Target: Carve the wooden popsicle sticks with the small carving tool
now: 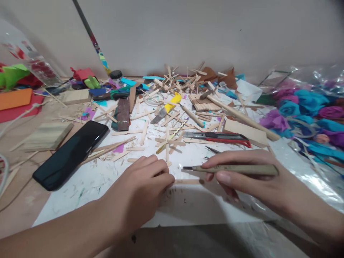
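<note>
My right hand (249,175) holds a small chisel (236,170) by its pale wooden handle, the dark metal tip pointing left. The tip is just above a flat craft stick (189,182) lying on white paper. My left hand (145,186) has its fingers curled down on the left end of that stick, which they hide. Dark pointed metal tips (212,149) show behind my right fingers; the rest of that tool is hidden. Beyond my hands lie a red and grey utility knife (215,136) and several crossed craft sticks (170,142).
A black phone (71,154) and a wood block (45,136) lie at the left. Farther back are a yellow knife (169,107), a long wooden handle (239,115) and a stick pile (174,82). Coloured paper flowers (309,104) fill the right side.
</note>
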A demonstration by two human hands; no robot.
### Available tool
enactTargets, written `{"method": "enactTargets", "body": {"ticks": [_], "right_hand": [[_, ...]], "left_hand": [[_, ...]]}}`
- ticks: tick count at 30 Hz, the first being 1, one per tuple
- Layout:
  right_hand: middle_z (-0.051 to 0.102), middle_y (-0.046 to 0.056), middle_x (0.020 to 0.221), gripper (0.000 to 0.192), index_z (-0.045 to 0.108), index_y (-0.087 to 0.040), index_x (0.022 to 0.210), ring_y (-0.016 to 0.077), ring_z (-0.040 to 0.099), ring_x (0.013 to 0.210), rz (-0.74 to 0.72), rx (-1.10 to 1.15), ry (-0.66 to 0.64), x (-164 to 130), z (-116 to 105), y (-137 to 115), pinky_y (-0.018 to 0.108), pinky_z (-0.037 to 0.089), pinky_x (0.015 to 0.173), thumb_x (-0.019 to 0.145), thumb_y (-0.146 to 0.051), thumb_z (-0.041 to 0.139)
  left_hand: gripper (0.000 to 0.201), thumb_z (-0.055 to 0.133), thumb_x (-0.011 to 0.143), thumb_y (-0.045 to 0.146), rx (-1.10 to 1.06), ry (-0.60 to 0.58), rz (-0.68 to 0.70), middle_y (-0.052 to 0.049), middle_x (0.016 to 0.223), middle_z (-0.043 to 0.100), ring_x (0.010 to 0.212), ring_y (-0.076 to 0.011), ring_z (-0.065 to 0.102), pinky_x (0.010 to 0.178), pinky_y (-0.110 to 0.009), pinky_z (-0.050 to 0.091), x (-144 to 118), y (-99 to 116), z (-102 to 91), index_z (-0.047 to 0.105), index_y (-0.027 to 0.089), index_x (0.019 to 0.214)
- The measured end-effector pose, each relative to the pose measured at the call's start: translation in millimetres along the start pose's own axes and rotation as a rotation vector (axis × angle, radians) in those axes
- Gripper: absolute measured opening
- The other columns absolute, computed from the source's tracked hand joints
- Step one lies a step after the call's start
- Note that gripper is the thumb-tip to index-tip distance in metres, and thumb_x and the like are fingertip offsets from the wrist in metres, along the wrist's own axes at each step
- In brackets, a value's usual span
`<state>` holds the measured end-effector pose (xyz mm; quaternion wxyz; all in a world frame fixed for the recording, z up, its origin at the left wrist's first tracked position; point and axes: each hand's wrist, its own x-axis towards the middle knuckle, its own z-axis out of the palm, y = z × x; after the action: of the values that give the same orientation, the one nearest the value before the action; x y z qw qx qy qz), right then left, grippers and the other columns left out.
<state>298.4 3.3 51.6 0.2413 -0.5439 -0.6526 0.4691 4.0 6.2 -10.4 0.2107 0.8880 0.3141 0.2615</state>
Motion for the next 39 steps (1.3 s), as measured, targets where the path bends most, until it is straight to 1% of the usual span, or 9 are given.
{"method": "enactTargets", "body": {"ticks": [3, 5, 10, 16, 22, 32, 34, 37, 39], "right_hand": [[0.084, 0.007, 0.081, 0.038, 0.087, -0.026, 0.128, 0.0223, 0.079, 0.065, 0.024, 0.092, -0.136, -12, -11, 6, 0.031, 0.068, 0.060, 0.103, -0.051, 0.072], [0.085, 0.009, 0.087, 0.041, 0.084, -0.027, 0.135, 0.0228, 0.079, 0.067, 0.050, 0.126, -0.166, -21, -12, 13, 0.031, 0.067, 0.058, 0.103, -0.049, 0.074], [0.079, 0.005, 0.072, 0.034, 0.090, -0.028, 0.120, 0.0176, 0.071, 0.057, 0.152, 0.195, -0.066, -32, -2, 20, 0.026, 0.064, 0.053, 0.097, -0.050, 0.081], [0.082, 0.008, 0.076, 0.038, 0.092, -0.025, 0.113, 0.0173, 0.070, 0.057, 0.227, 0.187, -0.013, -28, 13, 17, 0.025, 0.060, 0.052, 0.092, -0.056, 0.084], [0.078, 0.006, 0.068, 0.041, 0.094, -0.029, 0.104, 0.0144, 0.063, 0.051, 0.284, 0.145, 0.111, -29, 21, 16, 0.022, 0.053, 0.046, 0.085, -0.064, 0.086], [0.080, 0.008, 0.068, 0.044, 0.095, -0.029, 0.100, 0.0187, 0.066, 0.048, 0.268, 0.049, 0.161, -32, 21, 21, 0.025, 0.053, 0.039, 0.082, -0.068, 0.087], [0.085, 0.008, 0.077, 0.048, 0.095, -0.033, 0.099, 0.0233, 0.077, 0.063, 0.212, -0.084, 0.187, -31, 17, 24, 0.026, 0.063, 0.051, 0.081, -0.077, 0.084], [0.090, 0.004, 0.105, 0.044, 0.094, -0.041, 0.097, 0.0307, 0.085, 0.100, 0.060, -0.321, 0.218, -27, 8, 33, 0.035, 0.070, 0.091, 0.083, -0.080, 0.080], [0.090, 0.003, 0.106, 0.035, 0.094, -0.040, 0.100, 0.0316, 0.086, 0.099, -0.021, -0.368, 0.149, -23, 1, 40, 0.037, 0.070, 0.094, 0.088, -0.070, 0.082]], "left_hand": [[0.028, 0.052, 0.103, 0.002, -0.020, 0.002, 0.007, -0.004, 0.097, 0.072, 0.089, -0.0190, 0.059, 0.078, -0.034, 0.042, -1, 1, -1.3, 0.075, 0.017, 0.101], [0.026, 0.054, 0.105, 0.005, -0.014, -0.006, 0.010, -0.005, 0.097, 0.072, 0.091, -0.0198, 0.060, 0.079, -0.036, 0.042, -1, 2, -2.9, 0.076, 0.017, 0.103], [0.032, 0.052, 0.103, 0.003, 0.056, -0.042, 0.063, -0.007, 0.099, 0.072, 0.090, -0.0210, 0.060, 0.078, -0.037, 0.041, 2, 3, -7.8, 0.079, 0.017, 0.109], [0.033, 0.051, 0.102, 0.002, 0.094, -0.038, 0.087, -0.004, 0.094, 0.071, 0.085, -0.0203, 0.058, 0.075, -0.035, 0.040, 2, 0, -9.6, 0.079, 0.017, 0.104], [0.032, 0.051, 0.104, 0.004, 0.099, -0.112, 0.037, -0.004, 0.094, 0.070, 0.084, -0.0199, 0.057, 0.076, -0.035, 0.043, 4, 1, -10.8, 0.079, 0.018, 0.101], [0.032, 0.051, 0.105, 0.004, 0.119, -0.103, 0.055, -0.002, 0.095, 0.072, 0.083, -0.0189, 0.058, 0.073, -0.037, 0.043, 5, 4, -13.5, 0.079, 0.019, 0.102], [0.034, 0.050, 0.104, 0.002, 0.106, -0.100, 0.062, -0.002, 0.095, 0.073, 0.082, -0.0185, 0.058, 0.071, -0.037, 0.042, 5, 4, -13.9, 0.078, 0.021, 0.103], [0.036, 0.049, 0.103, 0.001, 0.088, -0.115, 0.049, -0.002, 0.095, 0.073, 0.081, -0.0182, 0.059, 0.069, -0.036, 0.042, 5, 4, -14.0, 0.078, 0.021, 0.105], [0.035, 0.048, 0.102, 0.001, 0.073, -0.120, 0.030, -0.003, 0.093, 0.072, 0.082, -0.0184, 0.059, 0.070, -0.035, 0.042, 5, 2, -14.0, 0.078, 0.020, 0.104]]}}
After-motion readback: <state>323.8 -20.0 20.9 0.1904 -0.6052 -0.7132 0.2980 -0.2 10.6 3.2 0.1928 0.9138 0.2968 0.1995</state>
